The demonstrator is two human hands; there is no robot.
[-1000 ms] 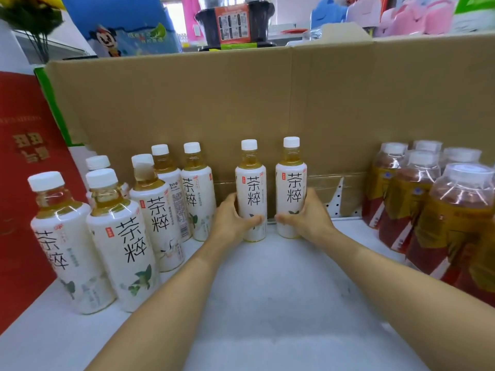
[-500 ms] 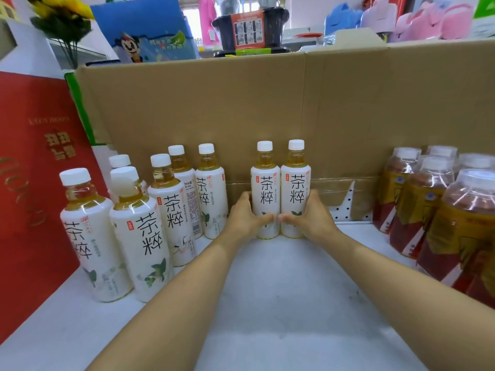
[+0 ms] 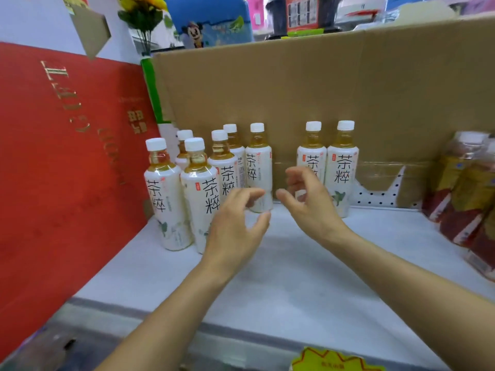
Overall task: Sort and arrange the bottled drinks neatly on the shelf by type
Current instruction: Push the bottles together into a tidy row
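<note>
Two white-labelled tea bottles (image 3: pixel 343 167) stand side by side against the cardboard back wall. Several more of the same tea bottles (image 3: pixel 199 194) are clustered at the left of the white shelf (image 3: pixel 294 263). My left hand (image 3: pixel 235 226) hovers in front of that cluster with loosely curled fingers, holding nothing. My right hand (image 3: pixel 308 202) is lifted in front of the pair, fingers relaxed and empty, partly covering the left bottle of the pair. Red-and-yellow-labelled drink bottles (image 3: pixel 466 199) stand at the right edge.
A brown cardboard sheet (image 3: pixel 321 89) forms the back wall. A red box (image 3: pixel 67 156) walls off the left side. A yellow price tag (image 3: pixel 334 362) sticks up at the shelf's front edge. Bare shelf lies between the hands and the front.
Both hands have let go of the two bottles at the back and pulled away toward me and to the left. The pair now stands touching. The camera has turned left.
</note>
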